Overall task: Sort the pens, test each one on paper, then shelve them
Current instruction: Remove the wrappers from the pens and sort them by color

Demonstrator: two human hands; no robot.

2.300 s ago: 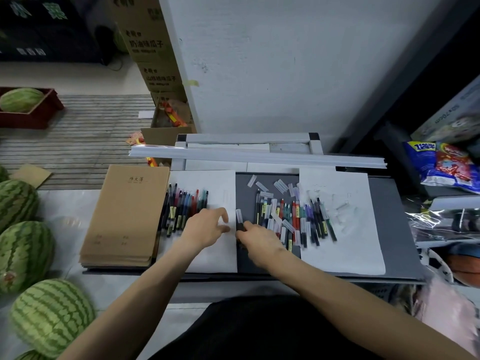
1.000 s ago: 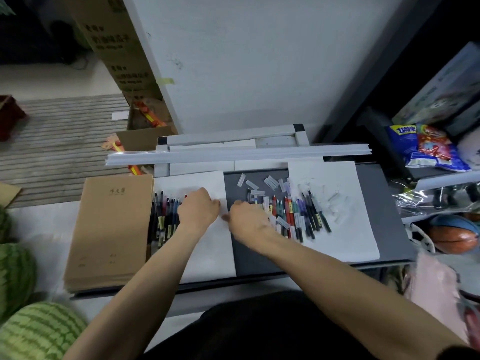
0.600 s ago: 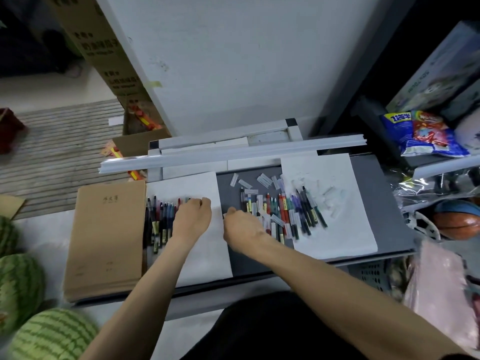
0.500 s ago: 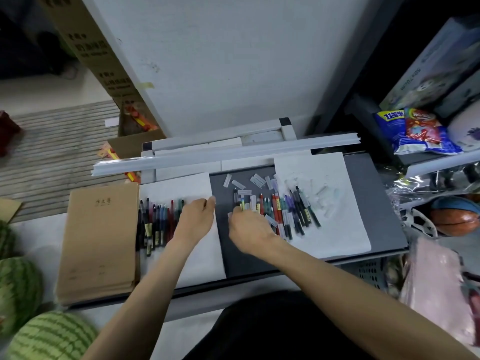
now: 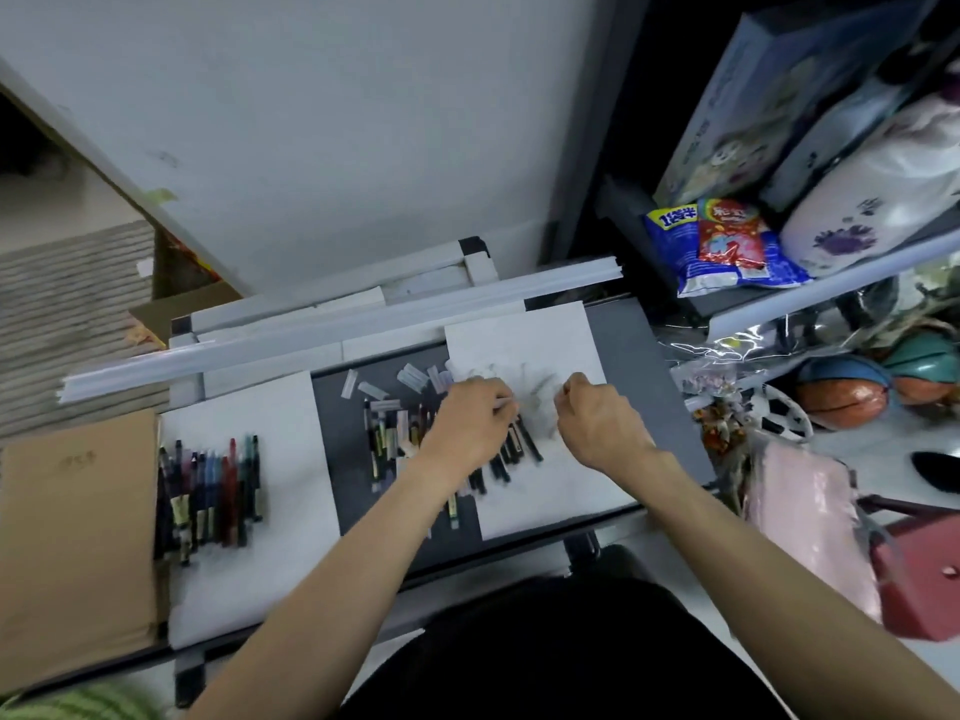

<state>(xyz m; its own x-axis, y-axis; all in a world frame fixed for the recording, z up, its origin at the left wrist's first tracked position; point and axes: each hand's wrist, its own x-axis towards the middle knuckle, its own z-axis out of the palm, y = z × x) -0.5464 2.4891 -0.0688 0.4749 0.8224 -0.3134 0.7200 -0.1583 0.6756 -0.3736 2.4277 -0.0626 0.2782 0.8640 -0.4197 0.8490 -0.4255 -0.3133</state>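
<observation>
Left hand (image 5: 470, 426) and right hand (image 5: 600, 423) are curled over the paper (image 5: 545, 493).

Left pens (image 5: 208, 491): neat side-by-side row on the left paper (image 5: 291, 459).
Middle pens (image 5: 387, 439): loose heap, partly overlapping the right paper (image 5: 545, 491).

Print on snack bag (image 5: 727, 246) and brown notebook (image 5: 78, 537) is too blurred to read.

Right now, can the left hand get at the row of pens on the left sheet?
Probably yes: the left hand is at the middle pile, and nothing stands between it and the row of pens.
</observation>
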